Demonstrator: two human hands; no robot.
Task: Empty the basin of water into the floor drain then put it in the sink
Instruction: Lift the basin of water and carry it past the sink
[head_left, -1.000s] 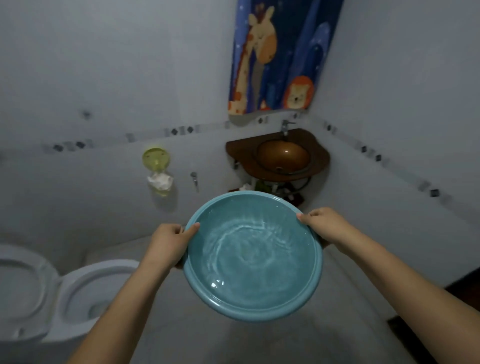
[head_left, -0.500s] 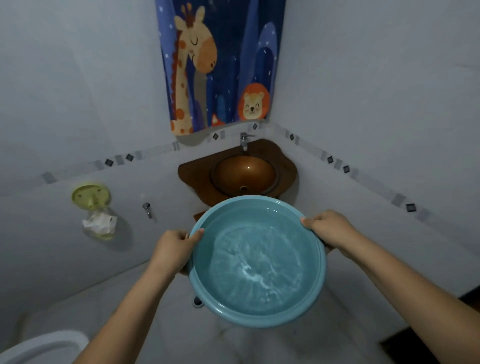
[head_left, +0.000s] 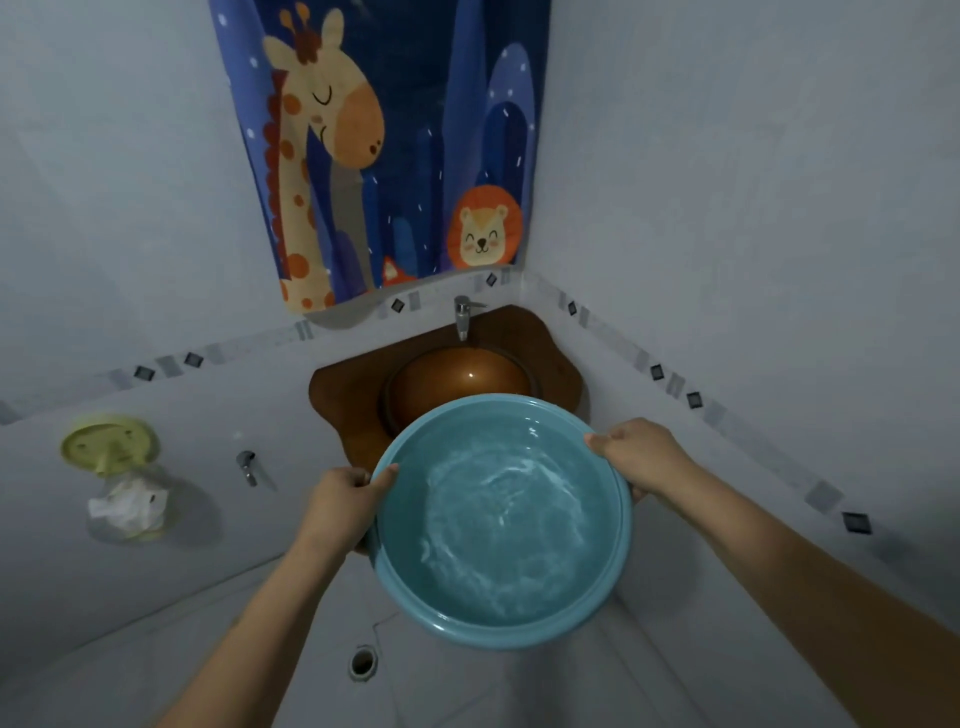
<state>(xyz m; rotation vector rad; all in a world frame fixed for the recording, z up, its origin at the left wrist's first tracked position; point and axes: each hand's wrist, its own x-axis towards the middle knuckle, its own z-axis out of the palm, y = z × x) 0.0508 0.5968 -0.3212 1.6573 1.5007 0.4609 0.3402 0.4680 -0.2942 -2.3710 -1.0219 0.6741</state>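
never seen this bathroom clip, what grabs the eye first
A blue basin of rippling water fills the centre, held at its rim by the left hand and right hand. Behind it, a brown corner sink sits under a giraffe-and-lion curtain. A floor drain lies below left.

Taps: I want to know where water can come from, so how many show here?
2. One tap stands behind the brown sink; a smaller wall tap is left of it. Others may be hidden.
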